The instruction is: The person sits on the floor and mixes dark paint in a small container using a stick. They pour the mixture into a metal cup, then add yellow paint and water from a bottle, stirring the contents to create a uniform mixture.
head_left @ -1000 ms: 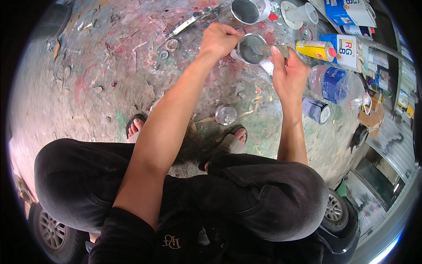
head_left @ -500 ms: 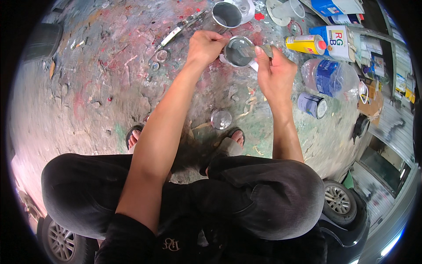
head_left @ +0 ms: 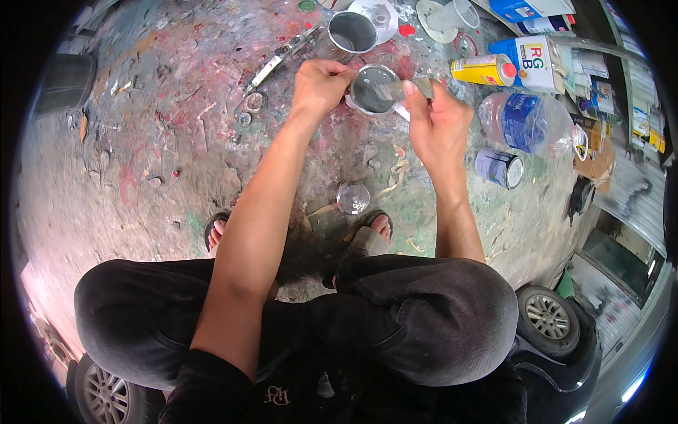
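My left hand pinches the near-left rim of a small round tub of grey paint on the floor. In my right hand is a flat scraper, its thumb pressed on top and its end reaching into the grey paint. Just beyond the tub stands a second, taller cup with a grey-coated inside. A white round lid lies behind that cup. Nearer my feet sits a small clear round lid or cup.
To the right are a yellow can, a white-and-blue tin, a large clear water bottle and a small paint tin. A long thin tool lies at upper left. Car wheels show behind my knees.
The scraper stays in my right hand and sits slightly lower into the paint. My view has shifted a little; both hands keep nearly the same places at the tub.
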The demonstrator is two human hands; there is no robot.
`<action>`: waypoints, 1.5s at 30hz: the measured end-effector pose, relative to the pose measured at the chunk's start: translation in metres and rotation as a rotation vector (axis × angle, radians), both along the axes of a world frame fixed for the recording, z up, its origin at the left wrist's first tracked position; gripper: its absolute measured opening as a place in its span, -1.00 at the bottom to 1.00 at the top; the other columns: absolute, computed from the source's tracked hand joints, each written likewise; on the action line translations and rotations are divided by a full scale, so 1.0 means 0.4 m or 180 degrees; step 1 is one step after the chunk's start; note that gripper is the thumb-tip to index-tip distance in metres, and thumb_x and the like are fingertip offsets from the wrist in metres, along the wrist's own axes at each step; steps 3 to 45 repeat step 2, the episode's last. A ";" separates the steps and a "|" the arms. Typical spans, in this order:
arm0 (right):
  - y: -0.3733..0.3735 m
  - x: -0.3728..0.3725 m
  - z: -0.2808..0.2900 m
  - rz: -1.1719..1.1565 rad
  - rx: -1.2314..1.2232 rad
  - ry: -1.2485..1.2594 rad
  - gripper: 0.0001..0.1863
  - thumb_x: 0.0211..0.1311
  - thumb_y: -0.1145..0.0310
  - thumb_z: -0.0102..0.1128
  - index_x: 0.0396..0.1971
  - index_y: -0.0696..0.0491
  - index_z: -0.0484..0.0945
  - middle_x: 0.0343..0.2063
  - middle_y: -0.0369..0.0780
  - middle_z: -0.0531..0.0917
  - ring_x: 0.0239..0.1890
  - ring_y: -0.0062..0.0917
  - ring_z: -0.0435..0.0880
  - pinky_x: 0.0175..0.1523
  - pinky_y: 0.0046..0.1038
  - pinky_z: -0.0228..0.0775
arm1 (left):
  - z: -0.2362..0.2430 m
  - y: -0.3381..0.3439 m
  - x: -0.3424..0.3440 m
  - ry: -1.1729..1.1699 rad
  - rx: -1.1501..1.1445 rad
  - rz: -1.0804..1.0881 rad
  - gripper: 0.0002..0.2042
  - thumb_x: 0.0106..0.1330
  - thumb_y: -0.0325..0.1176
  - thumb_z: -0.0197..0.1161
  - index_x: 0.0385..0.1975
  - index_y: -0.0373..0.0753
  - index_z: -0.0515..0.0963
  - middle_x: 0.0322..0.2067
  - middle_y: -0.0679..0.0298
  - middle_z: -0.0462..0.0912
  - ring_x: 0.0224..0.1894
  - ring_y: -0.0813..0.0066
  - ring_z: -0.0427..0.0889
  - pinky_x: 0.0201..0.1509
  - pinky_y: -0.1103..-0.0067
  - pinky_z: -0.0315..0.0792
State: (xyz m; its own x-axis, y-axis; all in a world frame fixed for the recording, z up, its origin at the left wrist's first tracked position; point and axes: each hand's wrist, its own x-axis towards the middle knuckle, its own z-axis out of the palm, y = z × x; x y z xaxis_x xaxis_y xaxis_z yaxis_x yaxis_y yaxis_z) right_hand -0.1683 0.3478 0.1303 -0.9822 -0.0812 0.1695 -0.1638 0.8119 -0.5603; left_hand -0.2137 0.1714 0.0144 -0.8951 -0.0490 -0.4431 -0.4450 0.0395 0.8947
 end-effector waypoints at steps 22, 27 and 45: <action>-0.001 -0.013 0.024 -0.0043 0.0147 0.0084 -0.79 0.36 0.29 0.27 -0.31 0.16 0.65 -0.52 -0.11 0.75 -0.46 -0.44 0.79 -0.37 -0.47 0.54 | -0.016 0.001 -0.003 0.0055 -0.0051 -0.0043 -0.86 0.30 -0.41 0.37 -0.28 -0.36 0.73 -0.40 0.20 0.76 -0.39 0.51 0.74 -0.26 0.61 0.62; -0.001 -0.013 0.024 -0.0043 0.0147 0.0084 -0.79 0.36 0.29 0.27 -0.31 0.16 0.65 -0.52 -0.11 0.75 -0.46 -0.44 0.79 -0.37 -0.47 0.54 | -0.016 0.001 -0.003 0.0055 -0.0051 -0.0043 -0.86 0.30 -0.41 0.37 -0.28 -0.36 0.73 -0.40 0.20 0.76 -0.39 0.51 0.74 -0.26 0.61 0.62; -0.001 -0.013 0.024 -0.0043 0.0147 0.0084 -0.79 0.36 0.29 0.27 -0.31 0.16 0.65 -0.52 -0.11 0.75 -0.46 -0.44 0.79 -0.37 -0.47 0.54 | -0.016 0.001 -0.003 0.0055 -0.0051 -0.0043 -0.86 0.30 -0.41 0.37 -0.28 -0.36 0.73 -0.40 0.20 0.76 -0.39 0.51 0.74 -0.26 0.61 0.62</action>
